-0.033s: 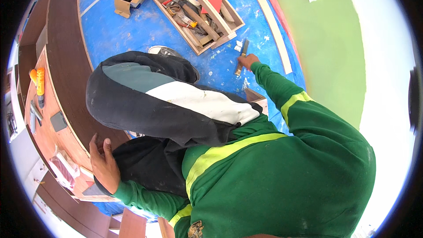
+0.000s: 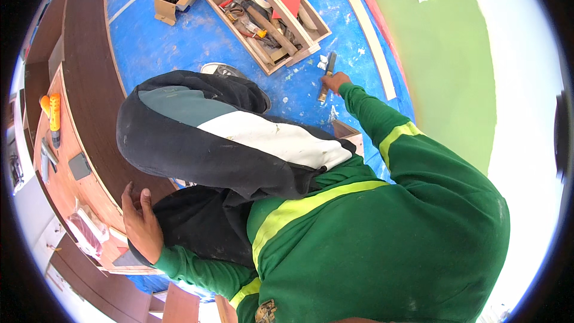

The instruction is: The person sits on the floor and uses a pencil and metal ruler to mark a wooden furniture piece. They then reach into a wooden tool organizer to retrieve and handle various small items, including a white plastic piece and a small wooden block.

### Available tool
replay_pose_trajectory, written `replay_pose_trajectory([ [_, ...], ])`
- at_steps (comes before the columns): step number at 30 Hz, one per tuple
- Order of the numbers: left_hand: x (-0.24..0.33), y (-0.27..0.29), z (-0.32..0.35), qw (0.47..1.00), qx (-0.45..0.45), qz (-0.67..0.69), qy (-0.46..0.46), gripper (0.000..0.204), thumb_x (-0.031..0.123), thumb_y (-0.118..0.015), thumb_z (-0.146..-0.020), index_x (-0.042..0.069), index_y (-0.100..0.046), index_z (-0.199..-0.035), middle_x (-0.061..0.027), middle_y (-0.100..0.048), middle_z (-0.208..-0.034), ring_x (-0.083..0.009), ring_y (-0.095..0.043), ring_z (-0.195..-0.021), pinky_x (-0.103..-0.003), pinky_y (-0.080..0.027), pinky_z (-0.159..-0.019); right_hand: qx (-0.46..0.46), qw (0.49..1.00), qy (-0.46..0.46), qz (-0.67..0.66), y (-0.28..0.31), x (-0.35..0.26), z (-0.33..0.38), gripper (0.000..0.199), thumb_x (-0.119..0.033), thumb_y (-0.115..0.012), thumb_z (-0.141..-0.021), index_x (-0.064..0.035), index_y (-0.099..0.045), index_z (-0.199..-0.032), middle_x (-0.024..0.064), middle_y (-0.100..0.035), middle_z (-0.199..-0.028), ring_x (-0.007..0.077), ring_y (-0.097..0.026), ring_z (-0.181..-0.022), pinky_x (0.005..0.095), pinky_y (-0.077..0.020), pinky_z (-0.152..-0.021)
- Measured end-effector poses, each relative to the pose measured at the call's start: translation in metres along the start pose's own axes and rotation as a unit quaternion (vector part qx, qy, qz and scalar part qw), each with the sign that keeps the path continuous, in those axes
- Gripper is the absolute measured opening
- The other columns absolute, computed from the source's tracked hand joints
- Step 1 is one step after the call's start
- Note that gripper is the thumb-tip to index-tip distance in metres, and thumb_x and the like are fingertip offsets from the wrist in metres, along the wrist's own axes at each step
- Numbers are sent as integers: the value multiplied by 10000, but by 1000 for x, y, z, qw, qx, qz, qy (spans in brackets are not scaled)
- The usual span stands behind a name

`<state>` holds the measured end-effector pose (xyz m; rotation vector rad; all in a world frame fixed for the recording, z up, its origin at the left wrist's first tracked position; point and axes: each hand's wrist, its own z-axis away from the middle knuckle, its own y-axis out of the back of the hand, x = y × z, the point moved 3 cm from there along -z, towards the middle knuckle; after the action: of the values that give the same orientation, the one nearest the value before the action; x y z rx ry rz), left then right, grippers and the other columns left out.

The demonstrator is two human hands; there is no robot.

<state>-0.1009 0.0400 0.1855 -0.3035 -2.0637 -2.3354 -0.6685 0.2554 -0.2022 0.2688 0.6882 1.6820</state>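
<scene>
My right hand (image 2: 338, 82) reaches down at the blue floor sheet, its fingers closed round a slim bar-shaped hand tool (image 2: 331, 63). The tool is dark at its far end and brassy-tan at its near end; its exact kind is unclear. Just left of it stands a wooden toolbox (image 2: 309, 46) with a hammer (image 2: 269, 26), a red piece and other hand tools in its compartments. At the lower left my left hand (image 2: 143, 227) holds nothing. Its fingers are apart, by my dark trouser leg and the edge of the brown board.
An open cardboard box (image 2: 165, 9) of dark small pieces sits left of the toolbox. On the wooden surface at left lie a yellow power tool (image 2: 55, 113) and a dark flat piece (image 2: 79, 165). A pale wood strip (image 2: 365, 30) runs along the green wall (image 2: 448, 72).
</scene>
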Motion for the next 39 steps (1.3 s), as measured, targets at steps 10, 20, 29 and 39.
replay_pose_trajectory([
  [10,2,-6,-7,1000,-19,-11,-3,538,464,-629,-1088,62,-646,-1444,-239,-741,-1272,-369,-752,-1064,-429,-578,-924,-45,998,-14,31,-21,2,-29,536,-495,-618,-936,4,-811,-907,180,-765,-782,302,-762,-658,439,-630,-670],
  [20,0,-7,-13,999,-50,-14,15,544,460,-631,-1089,55,-637,-1451,-232,-744,-1268,-369,-753,-1051,-427,-572,-927,-73,997,-25,31,-20,-12,-24,552,-463,-579,-1003,50,-780,-966,200,-760,-821,295,-749,-612,435,-633,-603],
  [29,3,-7,-18,998,-55,7,18,552,464,-646,-1080,53,-642,-1449,-207,-755,-1248,-351,-748,-1065,-410,-564,-936,-67,996,-45,26,-15,-15,-21,545,-484,-612,-965,33,-785,-955,182,-768,-819,280,-741,-603,424,-632,-629],
  [39,-1,0,-12,991,3,133,28,443,291,-691,-1080,25,-648,-1432,-176,-745,-1129,-248,-690,-914,-376,-552,-858,-15,996,-7,-87,-23,32,-44,592,-600,-696,-909,-14,-768,-862,127,-691,-681,260,-649,-507,436,-541,-488],
])
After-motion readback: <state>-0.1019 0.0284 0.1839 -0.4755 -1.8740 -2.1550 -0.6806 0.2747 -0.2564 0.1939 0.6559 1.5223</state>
